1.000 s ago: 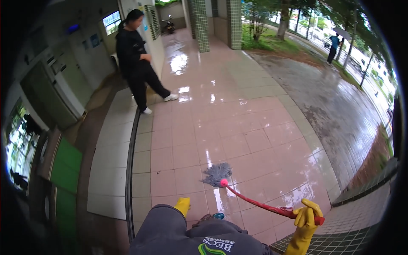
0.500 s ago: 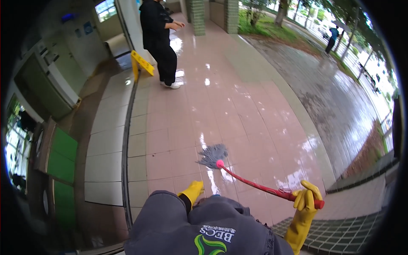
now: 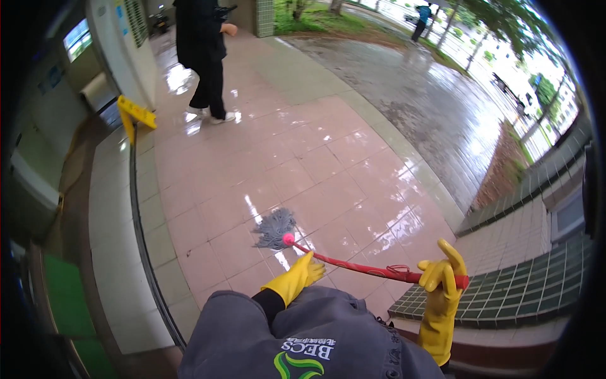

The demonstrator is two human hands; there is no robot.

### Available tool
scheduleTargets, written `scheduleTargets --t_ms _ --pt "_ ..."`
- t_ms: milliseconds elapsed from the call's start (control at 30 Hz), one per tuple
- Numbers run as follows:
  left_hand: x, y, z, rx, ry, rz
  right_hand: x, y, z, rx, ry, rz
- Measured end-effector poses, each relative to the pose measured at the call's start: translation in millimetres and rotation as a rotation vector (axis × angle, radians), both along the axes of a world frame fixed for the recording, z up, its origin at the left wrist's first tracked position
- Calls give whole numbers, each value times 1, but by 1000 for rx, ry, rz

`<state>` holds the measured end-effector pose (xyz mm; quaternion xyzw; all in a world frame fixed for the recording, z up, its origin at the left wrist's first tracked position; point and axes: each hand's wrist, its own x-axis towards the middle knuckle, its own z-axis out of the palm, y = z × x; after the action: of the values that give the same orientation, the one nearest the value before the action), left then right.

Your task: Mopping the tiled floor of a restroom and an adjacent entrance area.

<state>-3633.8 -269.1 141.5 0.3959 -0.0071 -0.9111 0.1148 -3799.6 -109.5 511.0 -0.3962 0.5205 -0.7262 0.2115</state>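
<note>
Two gloved hands are working one mop on the wet pink tile floor (image 3: 271, 158), which is filling most of the view and reflecting light. A grey paved yard (image 3: 410, 95) is running off at 1 o'clock, with a dark green tiled ledge (image 3: 524, 290) sitting at 4 o'clock, just beside the right hand. A person in black (image 3: 202, 57) is walking at 11 o'clock, well apart from the mop, and a yellow floor sign (image 3: 136, 114) is standing at 10 o'clock near the wall. A second person (image 3: 421, 16), small and far, is showing at 1 o'clock.

The mop handle (image 3: 360, 268) is lying with its long axis running from 4 o'clock up to 10 o'clock, low and nearly flat across the front of the body. The right hand (image 3: 442, 284) is closing fully around the butt end of the red handle, one finger sticking up. The left hand (image 3: 297, 281) is sitting just beside the lower shaft, fingers curled; I cannot tell whether it is actually gripping or only touching. The left hand is the nearer one to the mop head (image 3: 274, 228), which is resting on the floor at 11 o'clock from that hand, grey strands spreading away from the body. Nothing is standing between the head and the open tile ahead.
</note>
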Motion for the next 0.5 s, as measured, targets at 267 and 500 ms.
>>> scheduleTargets --t_ms 267,500 --pt "9 -24 -19 409 129 -56 -3 -52 19 105 -169 158" --pt "-22 -54 -29 631 95 -62 -16 -45 21 142 -225 88"
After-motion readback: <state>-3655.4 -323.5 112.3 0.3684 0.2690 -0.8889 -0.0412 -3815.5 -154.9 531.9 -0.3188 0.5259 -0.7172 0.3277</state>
